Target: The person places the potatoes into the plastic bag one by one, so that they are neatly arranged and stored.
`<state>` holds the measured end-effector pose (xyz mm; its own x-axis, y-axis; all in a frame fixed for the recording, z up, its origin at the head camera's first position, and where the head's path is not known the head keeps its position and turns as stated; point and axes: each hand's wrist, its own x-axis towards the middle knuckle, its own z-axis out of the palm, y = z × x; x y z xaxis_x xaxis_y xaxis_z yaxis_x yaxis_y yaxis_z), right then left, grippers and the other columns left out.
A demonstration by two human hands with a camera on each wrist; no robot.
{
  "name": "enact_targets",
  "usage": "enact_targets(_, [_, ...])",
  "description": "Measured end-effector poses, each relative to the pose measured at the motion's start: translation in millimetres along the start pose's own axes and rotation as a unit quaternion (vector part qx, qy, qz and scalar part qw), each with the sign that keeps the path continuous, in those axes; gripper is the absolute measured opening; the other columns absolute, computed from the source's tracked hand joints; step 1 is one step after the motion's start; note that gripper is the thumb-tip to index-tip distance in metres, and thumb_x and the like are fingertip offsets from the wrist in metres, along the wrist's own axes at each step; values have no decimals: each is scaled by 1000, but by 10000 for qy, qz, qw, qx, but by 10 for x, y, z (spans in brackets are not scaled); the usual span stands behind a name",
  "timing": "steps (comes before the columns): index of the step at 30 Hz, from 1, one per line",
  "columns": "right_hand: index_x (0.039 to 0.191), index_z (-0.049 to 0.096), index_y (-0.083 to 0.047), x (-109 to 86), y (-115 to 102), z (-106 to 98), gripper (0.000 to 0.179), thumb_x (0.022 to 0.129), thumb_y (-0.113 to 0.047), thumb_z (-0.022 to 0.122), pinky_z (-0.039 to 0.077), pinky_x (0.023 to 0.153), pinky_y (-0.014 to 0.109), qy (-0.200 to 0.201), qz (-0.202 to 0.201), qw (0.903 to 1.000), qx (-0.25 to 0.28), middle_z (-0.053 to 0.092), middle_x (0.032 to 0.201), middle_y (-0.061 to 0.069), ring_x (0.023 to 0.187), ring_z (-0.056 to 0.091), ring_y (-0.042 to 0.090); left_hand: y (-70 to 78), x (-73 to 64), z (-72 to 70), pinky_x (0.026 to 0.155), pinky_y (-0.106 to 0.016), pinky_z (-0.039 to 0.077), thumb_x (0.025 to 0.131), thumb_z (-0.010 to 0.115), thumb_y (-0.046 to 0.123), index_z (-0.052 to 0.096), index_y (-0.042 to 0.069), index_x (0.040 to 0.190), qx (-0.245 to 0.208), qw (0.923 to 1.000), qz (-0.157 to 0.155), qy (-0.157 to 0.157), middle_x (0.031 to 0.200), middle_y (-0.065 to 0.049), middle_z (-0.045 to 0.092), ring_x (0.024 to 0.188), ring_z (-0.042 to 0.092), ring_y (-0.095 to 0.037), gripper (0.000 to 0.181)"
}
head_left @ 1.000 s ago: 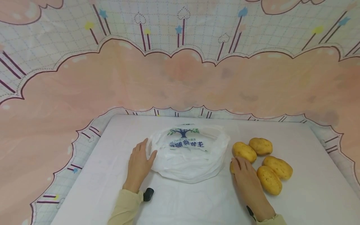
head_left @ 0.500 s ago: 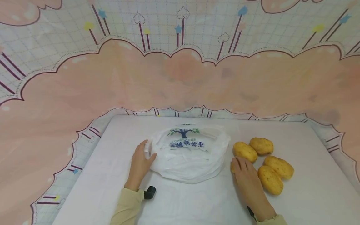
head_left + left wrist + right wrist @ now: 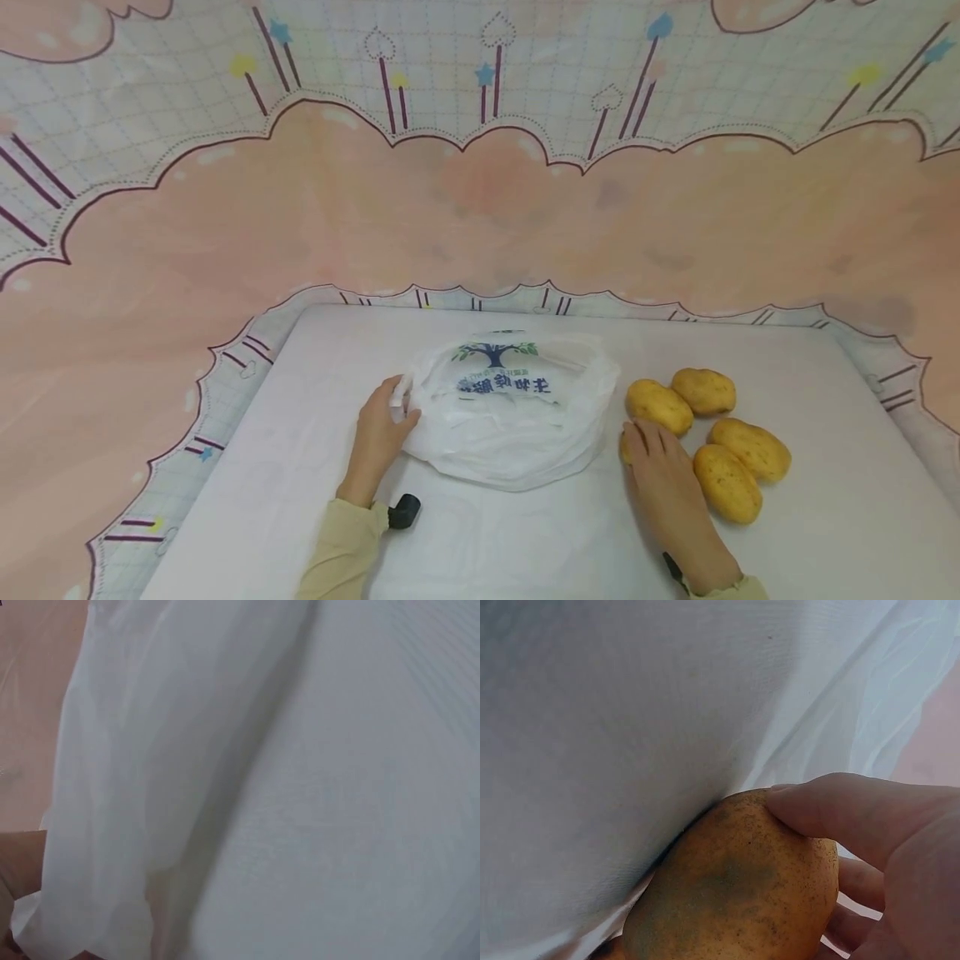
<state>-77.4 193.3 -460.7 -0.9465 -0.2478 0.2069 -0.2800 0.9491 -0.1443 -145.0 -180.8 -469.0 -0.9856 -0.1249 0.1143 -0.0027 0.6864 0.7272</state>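
Observation:
A white plastic bag (image 3: 510, 446) with a printed tree and dark blue lettering lies flattened on the table. At its left edge, my left hand (image 3: 375, 442) pinches a bit of the film between thumb and fingers. The left wrist view is mostly filled by white bag film (image 3: 112, 772), with part of the hand low at the left. My right hand (image 3: 666, 492) grips a yellow potato (image 3: 735, 892) just right of the bag. From the head view most of that potato is hidden under the hand. Thumb and fingers wrap its side in the right wrist view.
Several more potatoes lie around the right hand: two behind it, one (image 3: 660, 406) and another (image 3: 703, 392), and two to its right, one (image 3: 727, 483) and another (image 3: 750, 450). The white table (image 3: 540, 550) ends at a patterned backdrop (image 3: 480, 225).
My left fingers have bent inward at the bag's left edge, and a piece of film now stands between thumb and fingers. My right hand stays on the potato.

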Motion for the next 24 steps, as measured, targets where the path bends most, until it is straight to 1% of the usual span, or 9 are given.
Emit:
enact_targets(4, [129,53,8,17,21,-18,57,79,1,79,46,101,57,27,-43,10000,23,51,132,26,123,48,43,-1,4,3,107,-55,41,87,71,3,51,-7,135,31,10000,19,45,134,-29,56,128,51,-44,54])
enact_targets(10, [127,56,7,17,51,-34,58,76,1,82,47,101,55,88,-139,9998,120,54,129,25,121,50,41,0,7,-19,107,-55,42,86,71,4,52,-7,135,13,10000,0,-6,134,-28,57,127,52,-44,53])
enact_targets(17, [124,58,8,31,52,-52,61,70,2,86,51,96,52,459,-424,9980,59,57,125,23,118,54,39,-10,7,-15,107,-55,42,86,70,4,52,-7,134,-8,10000,-45,1,133,-28,57,127,52,-44,53])
enact_targets(24, [124,59,6,58,29,-102,59,72,1,85,53,93,50,591,-457,9970,194,58,126,20,117,55,37,-31,12,10,100,-56,47,86,70,4,54,-3,134,-26,9999,22,116,130,-27,61,122,57,-44,51])
